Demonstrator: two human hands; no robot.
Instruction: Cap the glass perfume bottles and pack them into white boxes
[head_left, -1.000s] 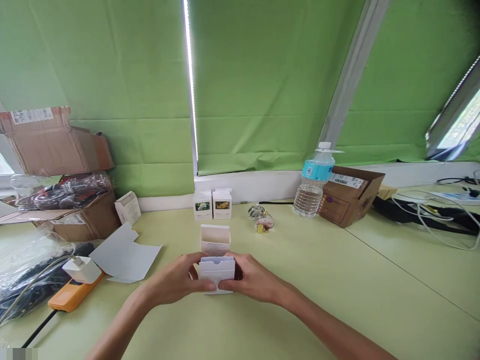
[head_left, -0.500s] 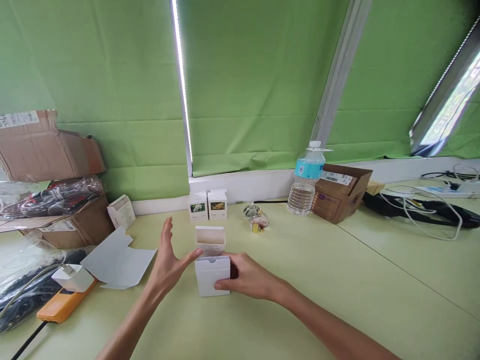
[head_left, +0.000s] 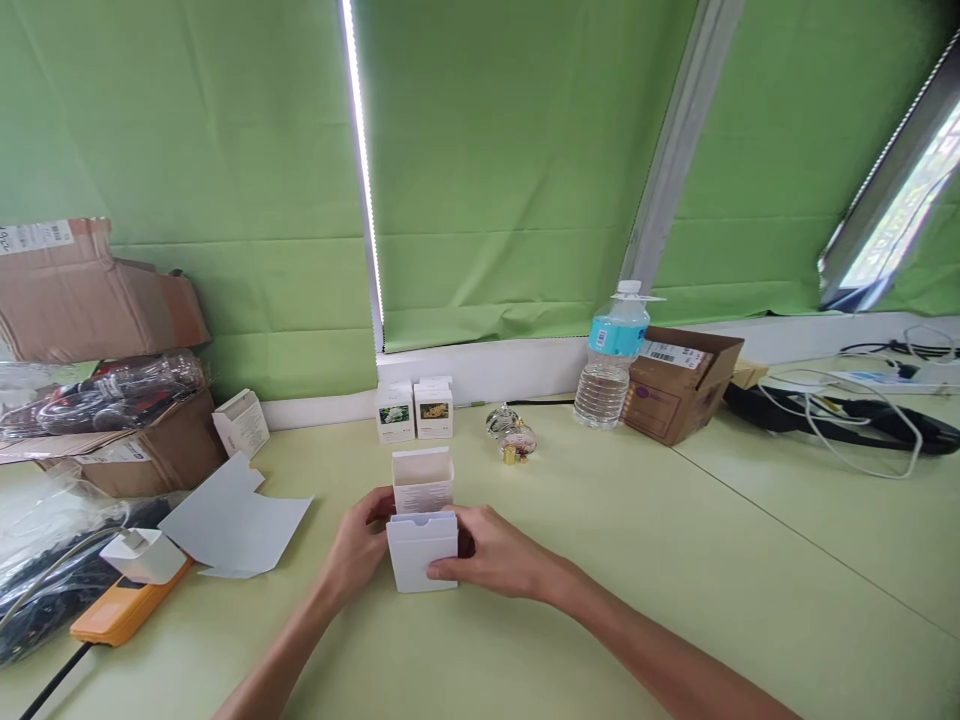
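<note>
R hand (head_left: 499, 548) has front box (head_left: 421, 552) pinched: thumb flat on near face, other fingers round the R side, tips hidden. L hand (head_left: 360, 545) is curled at the L edge of back box (head_left: 423, 497); tips partly out of sight, so can't tell if they grip or only touch. Front box stands approx. upright on the table (head_left: 615, 570), notched edge up. Back box is directly behind, open at top; can't see to its bottom, nor if the two touch.

Risks, my guess: thin card cd dent if R thumb presses too hard. Back box is prob. light, so a bump from L fingers, or front box shoved back, cd tip it or skid it.

Further out: 2 small boxes (head_left: 414, 412) by the wall, then glass btls (head_left: 517, 437) w/ gold cap (head_left: 510, 455); round glass, so a stray knock cd roll or chip them. Water btl (head_left: 604, 370) is well off to R, next to carton (head_left: 671, 395). Paper (head_left: 240, 525) lies L, near charger (head_left: 144, 555); a L elbow swing cd drag it, low odds.
</note>
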